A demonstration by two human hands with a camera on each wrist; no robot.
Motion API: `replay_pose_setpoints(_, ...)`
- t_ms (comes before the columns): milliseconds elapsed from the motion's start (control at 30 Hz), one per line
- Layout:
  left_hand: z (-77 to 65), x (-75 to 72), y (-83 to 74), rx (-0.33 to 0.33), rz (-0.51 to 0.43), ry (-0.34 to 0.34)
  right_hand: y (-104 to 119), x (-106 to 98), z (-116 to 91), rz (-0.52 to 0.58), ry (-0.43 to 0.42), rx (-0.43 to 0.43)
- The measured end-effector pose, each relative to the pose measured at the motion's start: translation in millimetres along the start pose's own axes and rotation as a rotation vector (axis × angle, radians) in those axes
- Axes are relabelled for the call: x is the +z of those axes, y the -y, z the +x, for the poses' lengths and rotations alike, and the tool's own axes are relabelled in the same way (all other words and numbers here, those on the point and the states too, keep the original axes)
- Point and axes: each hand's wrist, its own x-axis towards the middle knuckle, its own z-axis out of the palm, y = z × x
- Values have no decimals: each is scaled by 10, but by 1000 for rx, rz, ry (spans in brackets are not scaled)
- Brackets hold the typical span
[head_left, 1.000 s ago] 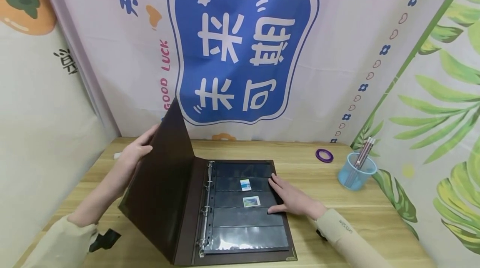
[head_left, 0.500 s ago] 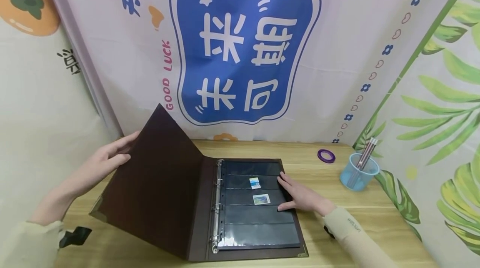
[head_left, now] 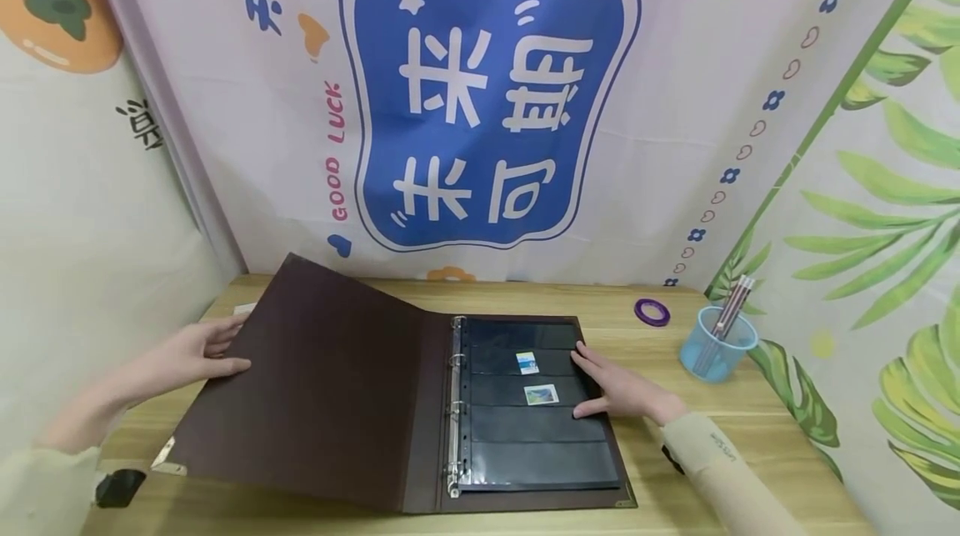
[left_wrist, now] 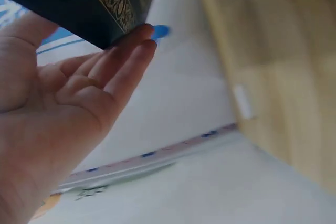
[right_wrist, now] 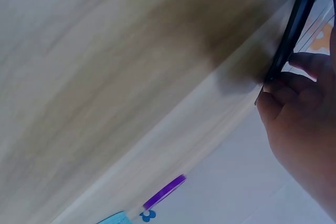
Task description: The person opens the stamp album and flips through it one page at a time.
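Note:
A dark brown ring-binder stamp album (head_left: 315, 386) lies on the wooden table, its front cover tilted up at the left. My left hand (head_left: 197, 361) pinches the cover's outer edge, thumb on the inside and fingers behind. Gold ornament shows on the cover's outside in the left wrist view. Metal rings (head_left: 455, 407) hold a black pocket page (head_left: 536, 428). Two small stamps, a blue-and-white one (head_left: 527, 363) and a green-blue one (head_left: 541, 394), sit in its strips. My right hand (head_left: 618, 386) grips the album's right edge, with some fingers curled at that edge in the right wrist view.
A light blue cup (head_left: 716, 344) with several pencils (head_left: 731, 311) stands at the back right. Left of it lies a purple tape roll (head_left: 652, 313). A printed cloth (head_left: 675, 102) hangs behind the table. A small white item (head_left: 243, 308) lies behind the raised cover.
My left hand has swung the cover left and down, from nearly upright to a low tilt. The album has shifted slightly right in view, my right hand staying at its edge.

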Motion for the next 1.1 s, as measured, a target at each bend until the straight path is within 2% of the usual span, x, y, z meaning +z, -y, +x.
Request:
replay_pose_setpoints(233,17,334,315,-72,49,12,-87,-25,-16,6,9,12)
replay_pose_setpoints(500,49,651,544,-65,180,-54,-114,-40,-17,15,24,13)
replay_pose_setpoints(733,89,765,616,-38,223,-43,-133,-36,-7,21,23,14)
replay_pose_setpoints(867,90,804,617,-19,250,-66,-135,-31,-9,24,28,31)
replay_pose_setpoints(1100,164,871,488,-9,263,-82,-139,-37,-1,43,27,23)
